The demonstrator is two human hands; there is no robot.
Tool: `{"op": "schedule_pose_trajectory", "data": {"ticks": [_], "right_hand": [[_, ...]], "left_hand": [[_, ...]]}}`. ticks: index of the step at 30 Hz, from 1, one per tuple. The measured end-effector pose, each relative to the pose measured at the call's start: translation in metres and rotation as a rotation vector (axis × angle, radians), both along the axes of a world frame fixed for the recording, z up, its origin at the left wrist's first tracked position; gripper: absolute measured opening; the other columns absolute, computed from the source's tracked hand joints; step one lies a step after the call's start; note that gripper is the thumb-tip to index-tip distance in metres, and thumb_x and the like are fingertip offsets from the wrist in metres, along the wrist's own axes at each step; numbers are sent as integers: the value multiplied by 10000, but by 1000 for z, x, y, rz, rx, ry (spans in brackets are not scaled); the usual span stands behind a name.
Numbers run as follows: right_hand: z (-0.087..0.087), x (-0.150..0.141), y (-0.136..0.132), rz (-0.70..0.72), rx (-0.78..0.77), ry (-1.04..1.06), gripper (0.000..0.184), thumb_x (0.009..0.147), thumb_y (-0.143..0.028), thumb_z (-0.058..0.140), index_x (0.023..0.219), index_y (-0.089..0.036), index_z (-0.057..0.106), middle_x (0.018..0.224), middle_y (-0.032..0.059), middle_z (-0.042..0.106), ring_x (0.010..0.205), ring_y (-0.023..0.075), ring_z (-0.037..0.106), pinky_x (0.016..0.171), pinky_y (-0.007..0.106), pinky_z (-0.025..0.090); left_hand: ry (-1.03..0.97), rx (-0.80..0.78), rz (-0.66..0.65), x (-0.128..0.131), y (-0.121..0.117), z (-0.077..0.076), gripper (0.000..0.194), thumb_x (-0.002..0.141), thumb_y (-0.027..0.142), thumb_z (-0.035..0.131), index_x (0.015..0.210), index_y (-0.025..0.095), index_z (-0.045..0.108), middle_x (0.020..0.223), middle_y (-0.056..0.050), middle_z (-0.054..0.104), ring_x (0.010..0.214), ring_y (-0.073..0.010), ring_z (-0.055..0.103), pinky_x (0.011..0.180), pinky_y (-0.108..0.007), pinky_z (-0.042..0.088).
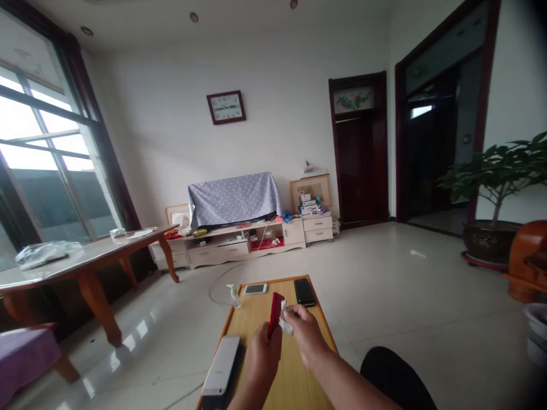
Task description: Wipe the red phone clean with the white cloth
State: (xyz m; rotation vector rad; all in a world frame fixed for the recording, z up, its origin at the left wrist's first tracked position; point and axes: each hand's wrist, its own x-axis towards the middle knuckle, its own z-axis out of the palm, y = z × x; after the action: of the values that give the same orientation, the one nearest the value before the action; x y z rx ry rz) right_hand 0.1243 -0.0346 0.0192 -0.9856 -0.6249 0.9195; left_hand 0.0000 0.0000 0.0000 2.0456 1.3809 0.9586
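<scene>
My left hand (262,359) holds a red smartphone (276,313) upright above a light wooden tabletop (294,370). My right hand (305,333) pinches a white cloth (285,320) against the phone's edge. Beyond the hands, a black smartphone (304,291) and a white smartphone (255,288) lie flat on the wood. A small clear spray bottle (233,296) stands at the far left corner. Near the lower left edge, a long white phone-like device (221,364) rests on a dark object (224,387).
A long wooden table (81,267) with a plastic-wrapped item stands to the left. A low cream cabinet (243,242) lines the far wall. A potted plant (496,188) stands at the right, and a dark-clad knee (395,378) is beside the tabletop.
</scene>
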Motion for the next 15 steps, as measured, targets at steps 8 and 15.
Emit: {"op": "schedule_pose_trajectory", "data": {"ticks": [8,15], "right_hand": [[20,-38,-20,8,131,-275,379,756,-546,789,865,-197,690,927,76,713,892,250,647,845,373,509],[38,-37,-6,58,132,-130,439,763,-582,784,917,-187,668,821,45,678,765,198,603,696,319,483]], "left_hand": [[90,268,-9,-15,-22,51,162,945,244,462,900,233,618,887,-13,664,758,-134,628,606,-213,346],[260,450,69,-30,-23,47,197,987,251,437,880,233,601,832,-9,633,709,-134,605,582,-241,319]]}}
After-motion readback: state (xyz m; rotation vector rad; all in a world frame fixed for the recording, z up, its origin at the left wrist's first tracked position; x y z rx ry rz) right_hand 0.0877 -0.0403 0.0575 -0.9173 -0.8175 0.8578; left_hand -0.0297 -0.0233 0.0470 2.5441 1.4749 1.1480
